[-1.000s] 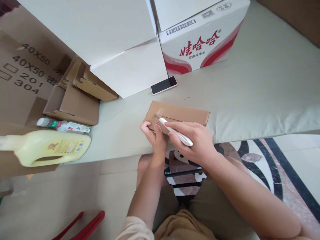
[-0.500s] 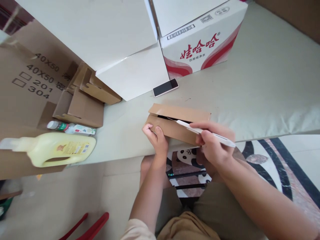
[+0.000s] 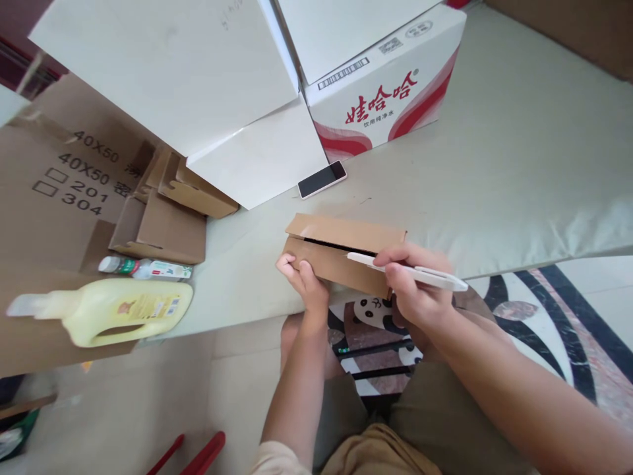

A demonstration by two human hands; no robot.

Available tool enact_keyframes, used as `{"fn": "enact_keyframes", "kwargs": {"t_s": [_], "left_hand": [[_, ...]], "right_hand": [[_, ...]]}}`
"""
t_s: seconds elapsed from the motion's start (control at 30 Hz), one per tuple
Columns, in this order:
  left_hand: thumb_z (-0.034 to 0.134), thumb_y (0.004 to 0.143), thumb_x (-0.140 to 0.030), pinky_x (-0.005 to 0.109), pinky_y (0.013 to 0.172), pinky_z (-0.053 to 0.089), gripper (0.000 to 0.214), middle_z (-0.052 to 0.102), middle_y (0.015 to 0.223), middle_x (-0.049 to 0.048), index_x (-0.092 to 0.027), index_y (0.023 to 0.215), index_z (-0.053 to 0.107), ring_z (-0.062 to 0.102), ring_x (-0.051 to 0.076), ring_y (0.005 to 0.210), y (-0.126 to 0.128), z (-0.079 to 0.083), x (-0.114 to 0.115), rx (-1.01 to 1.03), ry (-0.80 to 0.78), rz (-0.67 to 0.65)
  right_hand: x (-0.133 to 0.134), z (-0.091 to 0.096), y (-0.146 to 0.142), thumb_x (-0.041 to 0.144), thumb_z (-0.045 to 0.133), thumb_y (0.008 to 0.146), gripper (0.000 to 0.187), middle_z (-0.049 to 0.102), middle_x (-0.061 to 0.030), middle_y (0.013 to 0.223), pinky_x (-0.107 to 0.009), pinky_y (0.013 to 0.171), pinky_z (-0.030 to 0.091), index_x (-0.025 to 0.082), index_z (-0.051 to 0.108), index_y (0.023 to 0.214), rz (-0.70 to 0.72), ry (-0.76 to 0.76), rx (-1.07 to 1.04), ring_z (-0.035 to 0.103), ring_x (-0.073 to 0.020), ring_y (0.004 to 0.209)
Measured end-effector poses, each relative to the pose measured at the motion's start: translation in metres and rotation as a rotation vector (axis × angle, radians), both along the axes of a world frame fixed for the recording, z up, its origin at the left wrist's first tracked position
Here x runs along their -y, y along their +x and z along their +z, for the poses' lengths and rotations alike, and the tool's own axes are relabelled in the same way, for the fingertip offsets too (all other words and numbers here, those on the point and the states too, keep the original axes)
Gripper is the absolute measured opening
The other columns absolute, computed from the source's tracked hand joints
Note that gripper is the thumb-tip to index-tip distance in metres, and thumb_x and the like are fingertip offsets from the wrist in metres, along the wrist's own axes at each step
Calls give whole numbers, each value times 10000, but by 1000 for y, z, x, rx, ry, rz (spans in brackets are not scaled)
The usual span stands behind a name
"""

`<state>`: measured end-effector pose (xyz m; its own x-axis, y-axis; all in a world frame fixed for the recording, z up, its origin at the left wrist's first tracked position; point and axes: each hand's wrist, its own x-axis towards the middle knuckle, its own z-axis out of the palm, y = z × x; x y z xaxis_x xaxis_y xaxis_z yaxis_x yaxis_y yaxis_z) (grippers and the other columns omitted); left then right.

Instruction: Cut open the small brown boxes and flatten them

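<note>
A small brown cardboard box (image 3: 341, 264) lies at the front edge of the pale covered surface, a dark slit running between its top flaps. My left hand (image 3: 307, 284) grips its left end, thumb on the near flap and fingers curled round the corner. In my right hand (image 3: 420, 290) is a white utility knife (image 3: 430, 276), held like a pen. The knife's tip is over the near flap, close to the slit. Whether the blade touches the cardboard I cannot tell.
Beyond the box lies a phone (image 3: 322, 179), beside large white cartons (image 3: 262, 152) and a red-and-white carton (image 3: 386, 112). On the left are small brown boxes (image 3: 173, 227), a water bottle (image 3: 143, 268) and a yellow jug (image 3: 128, 310). Red legs (image 3: 205, 455) show below.
The knife has come out of the slit toward me and now lies over the near flap. My left hand still holds the box end. The whole view has shifted slightly.
</note>
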<state>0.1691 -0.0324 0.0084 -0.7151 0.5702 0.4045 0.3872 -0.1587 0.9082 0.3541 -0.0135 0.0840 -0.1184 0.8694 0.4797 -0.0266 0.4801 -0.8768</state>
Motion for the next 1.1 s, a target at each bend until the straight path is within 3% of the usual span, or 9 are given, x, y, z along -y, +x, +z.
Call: {"fn": "enact_keyframes", "kwargs": {"t_s": [0.17,0.37,0.7,1.1], "left_hand": [[472,874,-387,336,812,362,227,373,960,12,-254,966,312,408,170,867,1,0,-1,22,-5,16],[482,873,-387,328,781,367,231,375,956,8,-257,970,317,414,165,844,1,1,-2,19,23,-5],[470,863,-341,333,783,381,218,378,953,7,-259,986,309,422,161,835,2,0,-2,65,25,-16],[440,914,-421,332,804,396,228,358,968,10,-276,1003,287,438,172,872,0,-9,-3,48,14,-8]], "right_hand": [[-2,8,-2,241,543,884,164,573,53,508,-217,430,355,222,648,759,4,105,64,469,-84,413],[-3,7,-2,250,524,897,183,622,33,545,-228,435,364,221,643,761,-9,105,83,518,-94,443],[-4,9,-1,234,522,898,173,593,45,526,-222,430,347,225,628,761,12,147,88,490,-82,424],[-5,7,0,251,528,895,163,598,46,530,-224,439,377,241,623,763,19,151,128,517,-94,429]]}}
